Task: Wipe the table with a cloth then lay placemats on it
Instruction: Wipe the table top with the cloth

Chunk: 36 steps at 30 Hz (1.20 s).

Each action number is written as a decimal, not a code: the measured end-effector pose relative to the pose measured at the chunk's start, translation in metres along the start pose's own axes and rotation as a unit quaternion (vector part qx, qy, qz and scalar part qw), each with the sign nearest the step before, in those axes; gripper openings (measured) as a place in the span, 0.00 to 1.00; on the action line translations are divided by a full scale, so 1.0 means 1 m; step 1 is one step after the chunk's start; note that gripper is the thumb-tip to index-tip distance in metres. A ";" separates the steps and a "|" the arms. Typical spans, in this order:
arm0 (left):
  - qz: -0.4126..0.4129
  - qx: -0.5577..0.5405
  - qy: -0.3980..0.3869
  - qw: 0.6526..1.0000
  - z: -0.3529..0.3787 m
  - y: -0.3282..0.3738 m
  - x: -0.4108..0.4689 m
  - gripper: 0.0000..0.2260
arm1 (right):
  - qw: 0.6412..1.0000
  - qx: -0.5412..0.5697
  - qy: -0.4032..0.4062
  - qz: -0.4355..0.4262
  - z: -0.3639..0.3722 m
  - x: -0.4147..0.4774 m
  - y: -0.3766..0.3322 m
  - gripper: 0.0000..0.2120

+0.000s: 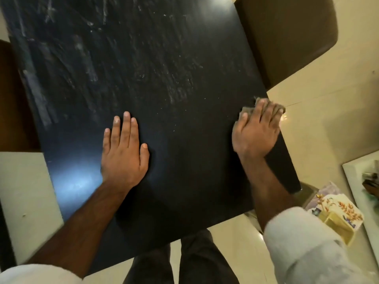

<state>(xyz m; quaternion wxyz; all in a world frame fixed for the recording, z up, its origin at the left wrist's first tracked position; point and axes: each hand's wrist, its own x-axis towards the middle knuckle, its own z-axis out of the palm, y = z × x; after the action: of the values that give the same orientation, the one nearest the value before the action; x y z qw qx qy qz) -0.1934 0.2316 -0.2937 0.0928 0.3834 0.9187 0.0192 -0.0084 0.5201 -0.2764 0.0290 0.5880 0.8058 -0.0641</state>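
Head view: the small crumpled grey-brown cloth (264, 107) lies under the right hand (256, 132), pressed flat at the right edge of the dark matte worktop (174, 68). It appears soft and light; palm pressure suits it best. Left hand (123, 152) rests splayed, empty. Smeared surface ahead of both hands offers open room.

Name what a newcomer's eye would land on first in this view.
The large black square table fills the view, its far half streaked with pale smears. The bare left hand lies flat, fingers spread, near the middle of the near side. The right hand presses a crumpled grey-brown cloth at the table's right edge, and a flower-printed box sits on the floor to the lower right.
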 end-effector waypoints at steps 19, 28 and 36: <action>-0.009 0.007 -0.048 0.999 -0.006 -0.108 -0.040 0.38 | 0.999 -0.023 -0.031 -0.025 0.008 -0.118 -0.029 0.34; -0.006 -0.003 -0.031 0.999 -0.002 -0.113 -0.041 0.34 | 0.982 0.049 0.011 -0.181 0.036 -0.123 -0.231 0.33; 0.008 -0.005 -0.035 0.999 -0.007 -0.115 -0.042 0.33 | 0.974 0.018 -0.023 -0.223 0.028 -0.111 -0.178 0.32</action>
<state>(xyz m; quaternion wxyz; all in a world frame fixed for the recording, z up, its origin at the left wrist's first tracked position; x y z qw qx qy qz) -0.2465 0.1212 -0.2926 0.1268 0.3905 0.9118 0.0108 -0.1443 0.3583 -0.2787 0.0223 0.3922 0.9145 -0.0969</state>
